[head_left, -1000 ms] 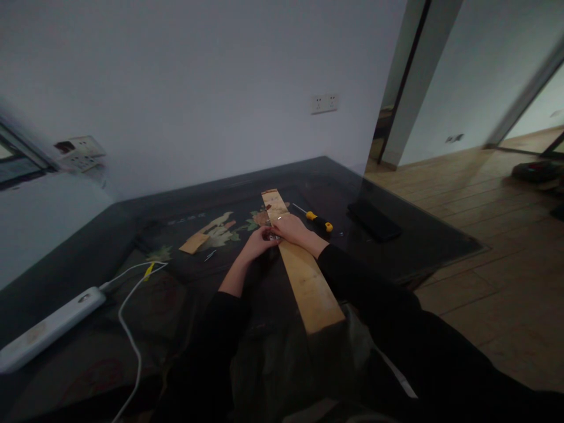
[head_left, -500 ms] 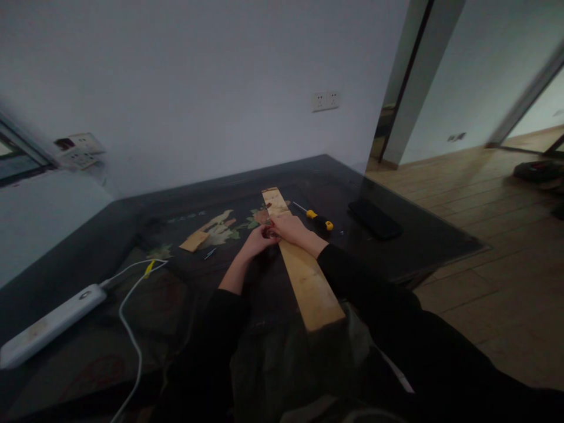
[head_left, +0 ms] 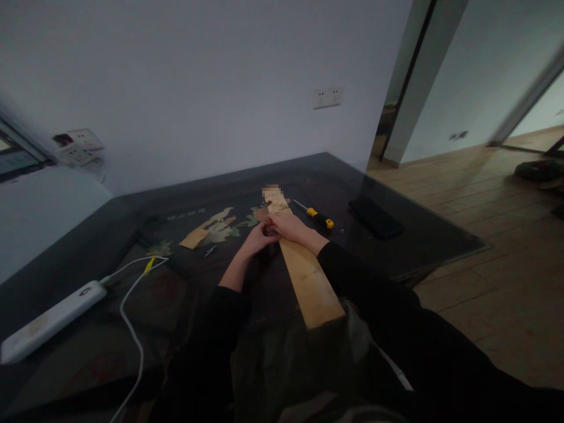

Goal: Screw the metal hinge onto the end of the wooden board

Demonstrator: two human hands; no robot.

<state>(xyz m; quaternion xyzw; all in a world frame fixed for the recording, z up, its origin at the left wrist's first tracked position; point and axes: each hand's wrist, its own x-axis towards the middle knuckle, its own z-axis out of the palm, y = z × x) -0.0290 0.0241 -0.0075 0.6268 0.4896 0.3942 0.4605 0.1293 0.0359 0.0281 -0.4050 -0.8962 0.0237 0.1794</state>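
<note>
- My right hand (head_left: 288, 225) lies across the long wooden plank (head_left: 304, 276), palm down, which I judge pins the board flat so it does not slide on the slick surface.
- My left hand (head_left: 257, 238) comes in from the plank's left edge, fingers curled narrowly and meeting the right hand's fingertips over something small there; it is too small and dim for me to name, and I cannot tell which hand really grips it.
- The plank runs from near my lap away toward the wall, lying flat on the dark tabletop (head_left: 423, 235). It is pale, bare wood, thin and straight-edged, with a squared near end.
- The tabletop looks glossy, like glass over a dark panel with a pale floral inlay.
- A screwdriver (head_left: 319, 218) with a yellow-and-black handle and slim metal shaft lies just right of the plank, close to my right hand.
- A flat black slab, perhaps a phone (head_left: 375, 217), rests further right, apart from the work.
- A small wooden offcut (head_left: 194, 238) sits to the left on the inlay.
- A white power strip (head_left: 50, 320) with a looping white cable lies well to the left.
</note>
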